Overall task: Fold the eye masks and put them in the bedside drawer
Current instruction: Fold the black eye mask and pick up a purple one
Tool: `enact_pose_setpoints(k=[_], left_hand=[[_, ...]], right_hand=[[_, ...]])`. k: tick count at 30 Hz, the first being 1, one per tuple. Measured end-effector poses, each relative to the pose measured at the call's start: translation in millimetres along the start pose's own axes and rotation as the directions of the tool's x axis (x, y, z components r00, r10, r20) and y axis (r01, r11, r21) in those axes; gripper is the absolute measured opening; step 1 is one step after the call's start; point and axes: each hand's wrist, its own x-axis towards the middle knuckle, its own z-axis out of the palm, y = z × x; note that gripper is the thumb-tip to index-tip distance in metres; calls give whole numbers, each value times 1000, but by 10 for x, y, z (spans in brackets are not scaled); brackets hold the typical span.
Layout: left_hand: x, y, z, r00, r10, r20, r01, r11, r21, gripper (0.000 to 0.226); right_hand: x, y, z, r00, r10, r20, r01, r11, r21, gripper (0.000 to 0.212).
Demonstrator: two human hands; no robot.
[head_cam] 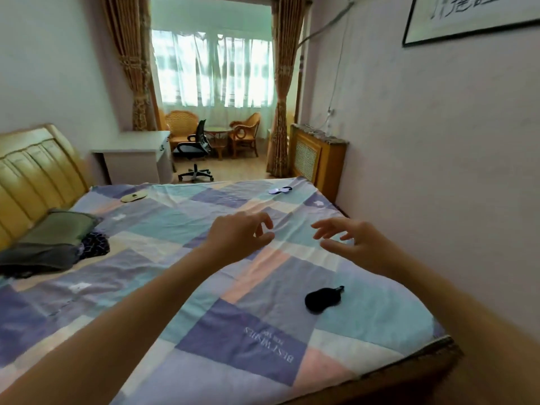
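— Reaching out over the bed point(204, 287), both bare arms are stretched forward. How do the hands look?

— The left hand point(236, 236) hovers above the patchwork bedspread with its fingers loosely curled and nothing in them. The right hand point(355, 239) is just beside it, fingers spread and relaxed, also holding nothing. The two hands are near each other but not touching.

— Where are the eye masks?

— Three lie on the bedspread, well apart. A black eye mask point(323, 299) sits near the right edge of the bed, below the right forearm. A white eye mask point(280, 190) with a dark strap lies at the far edge. A tan eye mask point(134, 196) lies near the far left corner, close to the headboard point(32, 176).

— Are any of them folded?

— The black one looks bunched, but I cannot tell whether it is folded. The other two lie flat.

— Anything else on the bed?

— A green pillow point(58, 226) rests on dark folded cloth by the headboard. Beyond the bed stand a white counter point(134, 159) and a black office chair point(195, 150).
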Motion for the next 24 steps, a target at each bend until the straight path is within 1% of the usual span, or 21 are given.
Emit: enact_pose_setpoints(k=[2,5,9,13,16,20,22,24], left_hand=[[183,292,305,999,24,41,-23,999,-28,28],[478,622,851,988,14,157,-4,998,-64,29],[883,803,1546,959,-32,282,62,993,-99,28],[1338,822,2270,922,-94,377,151,981,-124,28],[1718,733,2943,871,-143,470,226,966,-125,28],[2162,609,3912,815,-204,543,299,950,-91,27],[2289,580,4304,778,-231,584,323,945,-57,27],[2414,538,4691,757,-236,609,331,942,-46,27]], right_hand=[[-158,313,-200,999,51,-5,-51,999,-11,27],[-350,812,-431,992,123,-14,-123,992,-17,25],[-429,1511,-543,978,210,-5,-210,978,8,23],[-235,2277,-551,963,269,31,-270,962,30,24],[37,2917,-454,951,298,88,-302,953,37,23],[515,3873,-198,916,345,206,-363,930,56,18],[714,4268,-36,893,367,259,-393,918,53,16],[893,4655,174,870,384,309,-418,907,51,15]])
